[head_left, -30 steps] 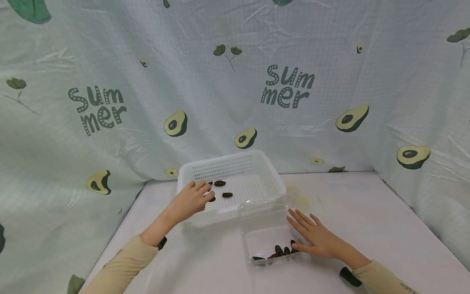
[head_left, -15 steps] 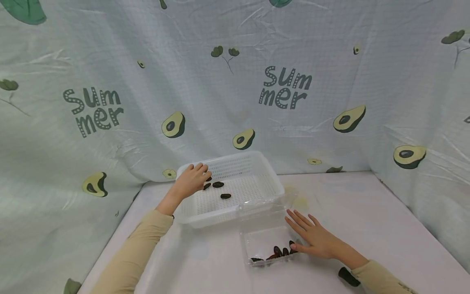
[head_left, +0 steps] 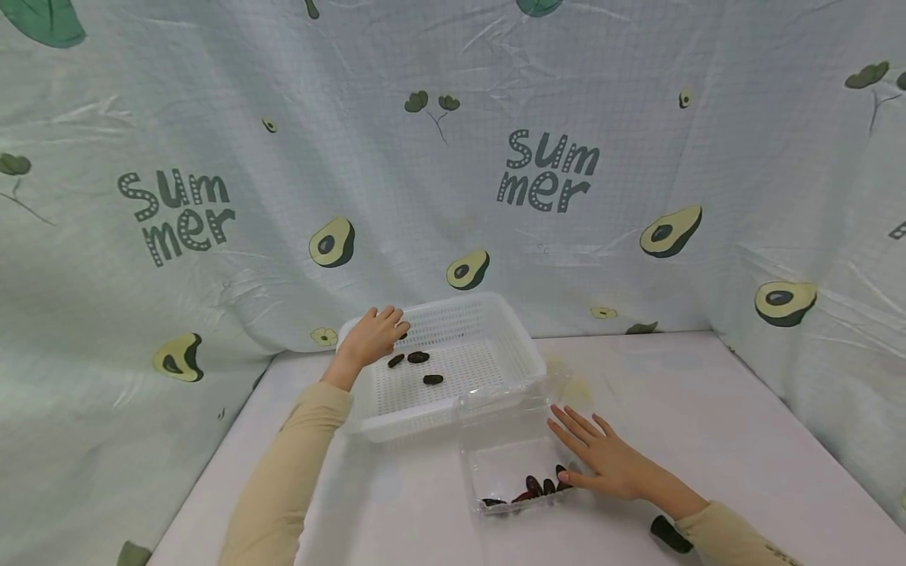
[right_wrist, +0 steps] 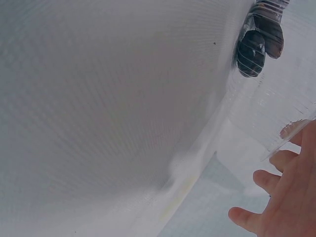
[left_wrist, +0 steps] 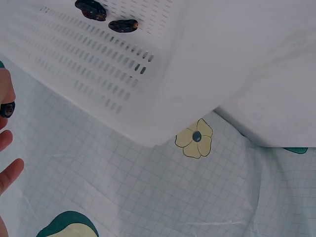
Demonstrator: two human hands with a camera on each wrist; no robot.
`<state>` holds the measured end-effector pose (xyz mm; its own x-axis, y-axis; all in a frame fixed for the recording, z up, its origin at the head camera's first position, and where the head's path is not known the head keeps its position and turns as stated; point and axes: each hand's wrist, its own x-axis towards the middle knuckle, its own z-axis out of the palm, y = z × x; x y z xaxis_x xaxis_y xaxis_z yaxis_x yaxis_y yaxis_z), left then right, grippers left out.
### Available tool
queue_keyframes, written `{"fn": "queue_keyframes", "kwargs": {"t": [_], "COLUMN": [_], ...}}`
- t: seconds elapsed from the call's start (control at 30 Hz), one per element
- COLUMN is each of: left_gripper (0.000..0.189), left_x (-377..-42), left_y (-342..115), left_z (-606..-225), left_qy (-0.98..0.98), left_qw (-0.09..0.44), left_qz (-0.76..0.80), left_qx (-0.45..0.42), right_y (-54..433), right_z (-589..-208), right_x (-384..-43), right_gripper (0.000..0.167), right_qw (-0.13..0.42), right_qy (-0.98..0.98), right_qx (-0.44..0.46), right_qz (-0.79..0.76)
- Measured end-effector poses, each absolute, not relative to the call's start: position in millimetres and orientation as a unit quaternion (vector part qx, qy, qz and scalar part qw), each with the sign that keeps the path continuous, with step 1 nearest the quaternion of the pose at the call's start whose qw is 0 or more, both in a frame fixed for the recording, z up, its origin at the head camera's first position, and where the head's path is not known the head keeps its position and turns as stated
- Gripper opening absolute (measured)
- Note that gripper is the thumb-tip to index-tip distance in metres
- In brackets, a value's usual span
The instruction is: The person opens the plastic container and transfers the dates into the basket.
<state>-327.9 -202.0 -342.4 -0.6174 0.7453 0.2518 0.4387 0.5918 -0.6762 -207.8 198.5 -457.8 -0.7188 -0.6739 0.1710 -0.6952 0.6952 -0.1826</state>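
My left hand (head_left: 371, 336) is above the left side of a white plastic basket (head_left: 520, 343). It pinches a dark, wrinkled date (left_wrist: 7, 109) between thumb and fingers, partly hidden by them. Three more dates lie on the basket floor, one of them (head_left: 433, 380) nearer the front. In front of the basket stands a clear plastic box (head_left: 495, 452) with its lid (head_left: 506, 397) folded back. Several dates (head_left: 533, 486) line its front wall. My right hand (head_left: 610, 462) rests at the box's right side with straight, spread fingers, the thumb by the nearest date.
A white covered table (head_left: 403, 503) carries both containers. Behind it hangs a pale curtain (head_left: 396, 173) printed with avocados, close to the basket's back rim. A black wrist strap piece (head_left: 670, 534) shows by the right sleeve.
The left hand has moved up from low inside the basket towards its back left, lifting a date and uncovering another on the floor. The right hand stays by the box.
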Motion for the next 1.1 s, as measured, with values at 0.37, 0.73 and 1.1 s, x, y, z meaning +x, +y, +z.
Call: {"fn": "queue_keyframes", "kwargs": {"t": [0.37,0.73,1.1], "left_gripper": [0.033,0.031,0.032], "left_x": [-335.4,-338.5,-339.1], "left_y": [-203.1,-199.4,-203.7], "left_z": [-349.1,-348.6,-353.8], "left_qy": [-0.855,-0.861,-0.859], "left_qw": [0.252,0.234,0.245], "left_qz": [0.301,0.300,0.292], "left_qx": [-0.339,-0.337,-0.341], "right_y": [199.1,199.1,198.8], "right_z": [-458.6,-458.6,-459.7], "right_x": [-207.6,-208.5,-209.7], "right_gripper": [0.072,0.072,0.071], "right_qw": [0.051,0.048,0.045], "right_qy": [-0.920,-0.920,-0.921], "right_qx": [0.374,0.372,0.375], "right_qz": [0.106,0.110,0.101]}}
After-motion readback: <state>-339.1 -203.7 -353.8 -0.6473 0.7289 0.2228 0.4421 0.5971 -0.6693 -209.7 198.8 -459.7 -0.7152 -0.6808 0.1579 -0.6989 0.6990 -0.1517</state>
